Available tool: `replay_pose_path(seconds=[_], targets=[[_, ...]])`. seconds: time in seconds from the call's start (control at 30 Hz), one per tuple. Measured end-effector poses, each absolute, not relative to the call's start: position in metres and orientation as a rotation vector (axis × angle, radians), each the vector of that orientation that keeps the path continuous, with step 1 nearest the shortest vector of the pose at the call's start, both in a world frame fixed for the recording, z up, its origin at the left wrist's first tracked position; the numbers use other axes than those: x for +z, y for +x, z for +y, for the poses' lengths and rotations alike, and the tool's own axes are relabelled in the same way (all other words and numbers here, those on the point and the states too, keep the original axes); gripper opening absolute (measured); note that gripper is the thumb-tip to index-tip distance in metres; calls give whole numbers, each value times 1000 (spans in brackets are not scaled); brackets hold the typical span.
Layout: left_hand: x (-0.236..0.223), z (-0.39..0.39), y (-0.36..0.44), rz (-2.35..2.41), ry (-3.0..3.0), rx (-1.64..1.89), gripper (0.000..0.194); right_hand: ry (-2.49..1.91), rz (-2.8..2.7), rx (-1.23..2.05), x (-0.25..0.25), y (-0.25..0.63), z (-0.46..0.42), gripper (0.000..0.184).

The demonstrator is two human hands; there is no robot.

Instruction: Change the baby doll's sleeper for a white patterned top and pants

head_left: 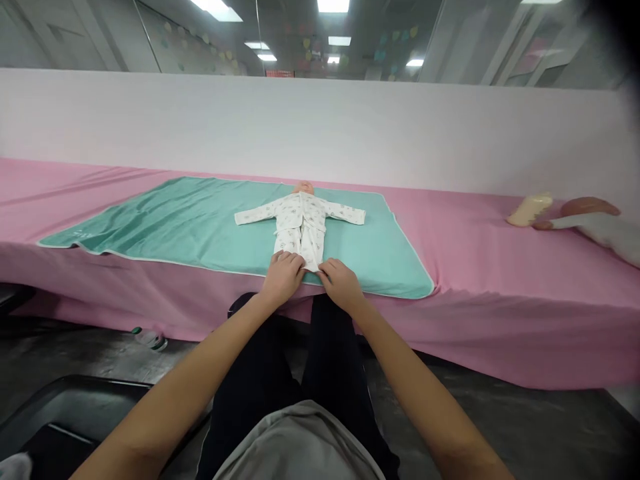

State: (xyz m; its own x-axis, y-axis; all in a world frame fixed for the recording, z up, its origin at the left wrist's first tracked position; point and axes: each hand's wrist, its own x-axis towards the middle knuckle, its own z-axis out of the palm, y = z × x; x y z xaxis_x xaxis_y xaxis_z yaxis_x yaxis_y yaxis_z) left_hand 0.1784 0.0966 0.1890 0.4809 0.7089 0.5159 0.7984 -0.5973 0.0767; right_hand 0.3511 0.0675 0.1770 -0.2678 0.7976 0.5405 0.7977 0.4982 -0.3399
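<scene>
A baby doll [304,189] in a white patterned sleepsuit [301,217] lies face up on a teal mat [175,223], arms spread, feet toward me. My left hand [283,273] rests on the left trouser cuff with its fingers curled over the fabric. My right hand [339,280] pinches the right cuff at the mat's near edge. Both hands touch the suit's leg ends.
The mat lies on a long table covered in pink cloth [475,280], with a white partition behind. At the far right lie a cream bottle [529,209] and a second doll [595,220]. A plastic bottle [150,339] lies on the floor; a dark bin [65,413] stands lower left.
</scene>
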Motion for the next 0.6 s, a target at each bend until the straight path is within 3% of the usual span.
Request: replay_pose_path(seconds=[0.13, 0.27, 0.4, 0.5, 0.6], targets=[[178, 59, 164, -1222, -2583, -798, 16, -1270, -2039, 213, 144, 362, 34, 23], [120, 15, 129, -1397, -2794, -749, 18, -1461, -1627, 500, 72, 378, -11, 24], [40, -17, 115, -2103, -2906, -926, 18, -1768, -1079, 820, 11, 396, -43, 66], [-1, -23, 142, -2529, -3100, -1091, 47, -1852, -878, 1112, -3, 412, -49, 83], [-22, -10, 186, -2884, -3384, -1296, 85, -1849, -712, 1409, -4, 426, -48, 88]])
